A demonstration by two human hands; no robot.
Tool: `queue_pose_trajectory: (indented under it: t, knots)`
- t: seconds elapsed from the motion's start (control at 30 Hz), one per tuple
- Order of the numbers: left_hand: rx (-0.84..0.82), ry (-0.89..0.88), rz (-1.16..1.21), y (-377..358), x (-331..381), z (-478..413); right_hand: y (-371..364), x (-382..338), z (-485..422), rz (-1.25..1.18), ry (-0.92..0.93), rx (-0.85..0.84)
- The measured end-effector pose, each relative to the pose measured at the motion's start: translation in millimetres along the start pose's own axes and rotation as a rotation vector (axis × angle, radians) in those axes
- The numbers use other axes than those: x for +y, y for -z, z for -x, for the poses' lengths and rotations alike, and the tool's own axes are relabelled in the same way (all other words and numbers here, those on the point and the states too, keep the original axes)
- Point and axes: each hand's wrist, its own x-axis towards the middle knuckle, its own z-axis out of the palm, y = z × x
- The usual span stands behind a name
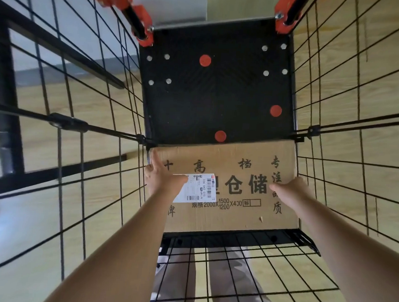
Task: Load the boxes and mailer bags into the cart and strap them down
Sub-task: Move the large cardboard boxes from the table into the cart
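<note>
A cardboard box (pixel 236 213) lies on the black cart base (pixel 216 93); near end.

Matt brown cardboard on the box (pixel 236 213), printed in black; smooth white paper label (pixel 198 188). Thin black-coated metal wire for the cart walls (pixel 67 122), matt black floor panel (pixel 218 93), bright metal bolt heads (pixel 265 48), smooth red plastic caps (pixel 205 60), pale wood-grain flooring (pixel 390 76) outside.
</note>
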Motion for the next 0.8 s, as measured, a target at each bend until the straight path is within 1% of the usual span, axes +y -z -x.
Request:
queue_pose_trajectory:
  t: [0.2, 0.37, 0.53, 0.67, 0.8]
  knots:
    - [-0.016, 0.018, -0.028, -2, -1, 2, 1, -1, 0, 0.004, -0.004, -0.053]
    - [-0.051, 0.037, -0.029, 0, 3, 4, 2, -4, 3, -0.011, -0.003, -0.028]
    - [-0.052, 0.043, -0.021, 0, 3, 7, 5, -9, 8, -0.07, -0.013, -0.018]
    - [-0.058, 0.022, -0.002, -1, 7, 17, 9, -19, 20, -0.018, 0.037, 0.002]
    - [-0.061, -0.043, -0.123, 4, 20, 31, 18, -27, 39, 0.015, 0.146, 0.028]
